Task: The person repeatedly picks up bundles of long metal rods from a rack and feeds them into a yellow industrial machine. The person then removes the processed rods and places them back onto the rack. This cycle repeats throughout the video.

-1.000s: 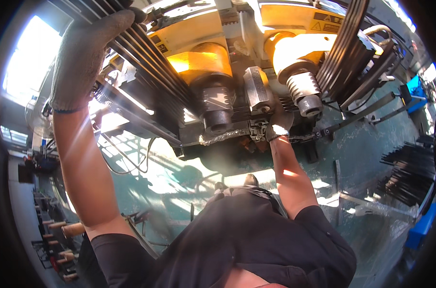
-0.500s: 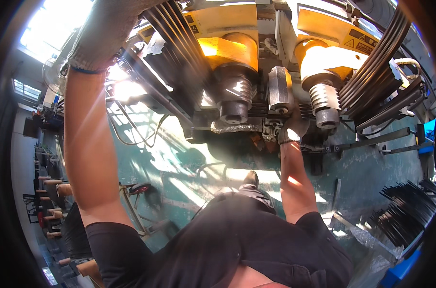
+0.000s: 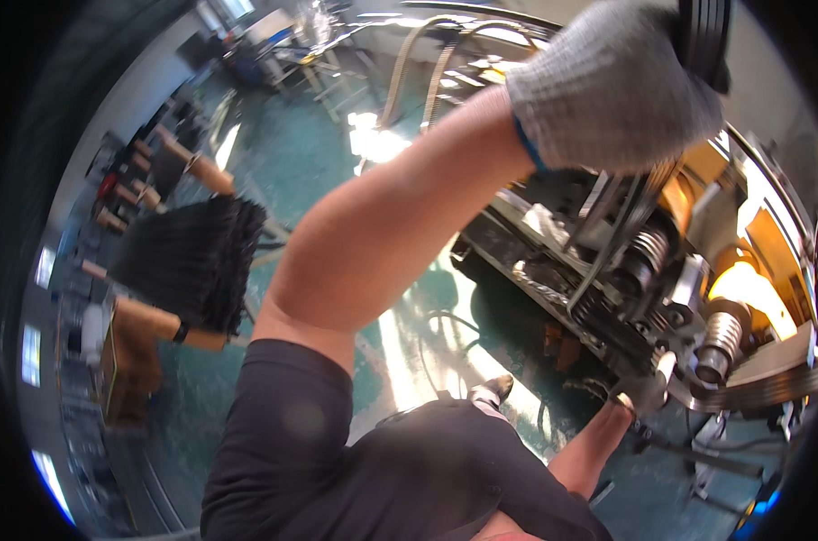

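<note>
Grey gloves [image 3: 612, 86], teal floor [image 3: 292, 171]

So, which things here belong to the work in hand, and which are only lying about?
In hand:
- grey knitted-glove left hand gripping the bundle of dark metal rods
- gloved right hand at the yellow and steel bending machine

Lying about:
- black rod stack on wooden trestles
- hoses

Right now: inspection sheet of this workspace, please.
Surface: teal floor, sunlit patches.
Job's things: bundle of dark rods gripped overhead; yellow and steel machine with ribbed rollers.
Clutter: stack of dark rods on wooden rack at left.
Hands: left hand, grey glove, closed around the rod bundle; right hand, gloved, at the machine's lower edge, grip unclear.
Cables: hoses arching behind; cable on floor.
Surroundings: workshop, benches far back.
</note>
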Demonstrator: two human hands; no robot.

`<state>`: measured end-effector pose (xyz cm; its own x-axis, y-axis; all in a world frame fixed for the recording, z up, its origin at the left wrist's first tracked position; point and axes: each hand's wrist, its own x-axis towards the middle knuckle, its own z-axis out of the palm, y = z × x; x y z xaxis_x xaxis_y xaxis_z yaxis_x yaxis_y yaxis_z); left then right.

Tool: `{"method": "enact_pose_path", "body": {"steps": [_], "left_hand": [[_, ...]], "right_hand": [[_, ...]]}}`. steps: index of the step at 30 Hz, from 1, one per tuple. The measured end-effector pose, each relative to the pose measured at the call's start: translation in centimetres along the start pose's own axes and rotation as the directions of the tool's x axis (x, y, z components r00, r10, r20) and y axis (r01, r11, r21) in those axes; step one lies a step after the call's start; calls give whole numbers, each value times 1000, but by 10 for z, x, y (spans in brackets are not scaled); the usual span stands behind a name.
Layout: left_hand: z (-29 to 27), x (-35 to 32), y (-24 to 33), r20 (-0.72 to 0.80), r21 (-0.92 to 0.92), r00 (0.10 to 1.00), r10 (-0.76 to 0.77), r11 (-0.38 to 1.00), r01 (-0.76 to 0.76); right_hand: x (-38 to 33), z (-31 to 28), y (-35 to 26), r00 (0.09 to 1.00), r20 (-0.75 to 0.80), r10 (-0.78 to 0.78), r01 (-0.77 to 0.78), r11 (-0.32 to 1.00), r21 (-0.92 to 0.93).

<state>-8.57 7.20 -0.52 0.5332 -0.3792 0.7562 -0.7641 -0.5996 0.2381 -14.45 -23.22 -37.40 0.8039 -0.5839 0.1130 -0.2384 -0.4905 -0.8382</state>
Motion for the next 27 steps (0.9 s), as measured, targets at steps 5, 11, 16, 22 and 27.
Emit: {"method": "enact_pose_path", "body": {"steps": [5, 11, 16, 22, 27], "left_hand": [[-69, -138, 30, -209, -415, 883, -419, 856, 308], [-171, -350, 129, -575, -321, 573, -584, 805, 499], [-231, -476, 249, -696, -565, 179, -696, 684, 462], [-269, -569, 397, -920, -385, -187, -345, 695, 607], [-275, -621, 503, -904, -321, -429, -2, 666, 673]], "right_hand": [[-105, -2, -66, 929, -45, 368, -260, 731, 630], [-153, 64, -31, 960, 258, -106, -89, 761, 643], [-257, 79, -93, 756, 608, -243, -240, 761, 603], [-395, 129, -171, 406, 756, -514, -366, 666, 650], [-549, 145, -229, 16, 672, -741, -226, 652, 724]]}}
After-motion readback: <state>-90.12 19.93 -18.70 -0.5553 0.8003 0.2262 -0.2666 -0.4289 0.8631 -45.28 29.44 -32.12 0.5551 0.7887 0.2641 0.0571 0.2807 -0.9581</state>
